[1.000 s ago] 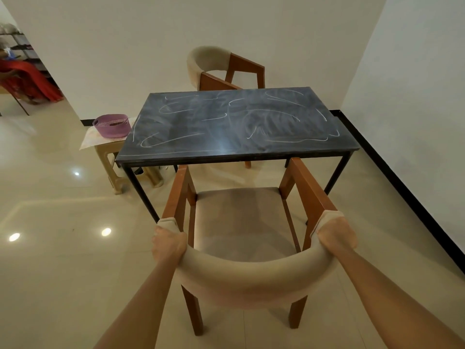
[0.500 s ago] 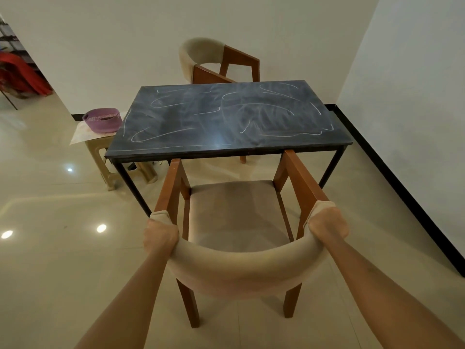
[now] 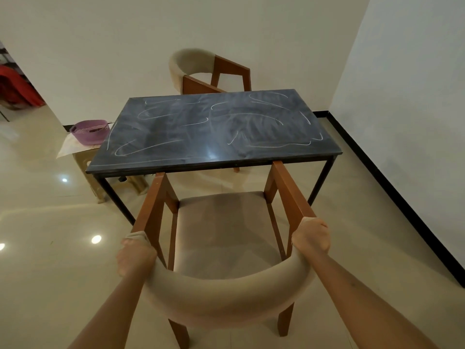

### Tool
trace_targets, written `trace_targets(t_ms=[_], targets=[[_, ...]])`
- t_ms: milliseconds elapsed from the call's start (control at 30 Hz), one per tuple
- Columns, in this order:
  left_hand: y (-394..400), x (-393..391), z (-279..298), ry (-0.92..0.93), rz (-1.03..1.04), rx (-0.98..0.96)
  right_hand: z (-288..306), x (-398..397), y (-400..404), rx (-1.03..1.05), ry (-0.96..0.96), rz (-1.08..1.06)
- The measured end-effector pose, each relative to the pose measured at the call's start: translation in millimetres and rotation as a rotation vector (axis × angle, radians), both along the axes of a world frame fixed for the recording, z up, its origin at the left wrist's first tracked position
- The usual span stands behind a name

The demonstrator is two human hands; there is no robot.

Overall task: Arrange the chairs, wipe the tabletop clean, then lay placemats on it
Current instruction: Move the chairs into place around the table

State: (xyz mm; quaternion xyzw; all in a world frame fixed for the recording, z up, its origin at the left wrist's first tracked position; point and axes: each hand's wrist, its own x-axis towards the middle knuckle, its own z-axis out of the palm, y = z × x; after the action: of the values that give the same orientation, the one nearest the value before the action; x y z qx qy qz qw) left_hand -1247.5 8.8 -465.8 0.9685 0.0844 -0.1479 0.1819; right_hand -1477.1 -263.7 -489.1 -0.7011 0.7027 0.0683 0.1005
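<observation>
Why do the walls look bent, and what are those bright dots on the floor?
Head view: the wide-angle lens bows straight lines, so the walls and the black skirting lean outward. The bright dots look like lamps mirrored in the glossy floor; a similar glint sits on the tabletop. Both arms stretch large near the bottom edge.

I read no text, label, brand or number anywhere; the white chalk marks on the table (image 3: 214, 132) are scribbles, not letters.
</observation>
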Motion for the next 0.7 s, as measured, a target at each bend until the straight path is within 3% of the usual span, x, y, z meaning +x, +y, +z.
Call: trace_targets(t_ms=[200,333,467,567,700], targets=[[-11,8,-11,0.047,0.013,0.139,-1,4,-19,0.035,-0.006,-0.022],[-34,-1,-18,-0.133,-0.308,0.594,-2,8,-39,-0.029,0.104,0.253],[-112,-25,-37,-0.217,-0.692,0.39,-11,27,-85,-0.103,-0.137,0.589],[-181,-42,-28,-0.263,-0.81,0.354,-3,37,-108,-0.036,-0.262,0.715],[-266,-47,-11,-0.318,-0.891,0.285,19,40,-154,-0.095,-0.313,0.769]])
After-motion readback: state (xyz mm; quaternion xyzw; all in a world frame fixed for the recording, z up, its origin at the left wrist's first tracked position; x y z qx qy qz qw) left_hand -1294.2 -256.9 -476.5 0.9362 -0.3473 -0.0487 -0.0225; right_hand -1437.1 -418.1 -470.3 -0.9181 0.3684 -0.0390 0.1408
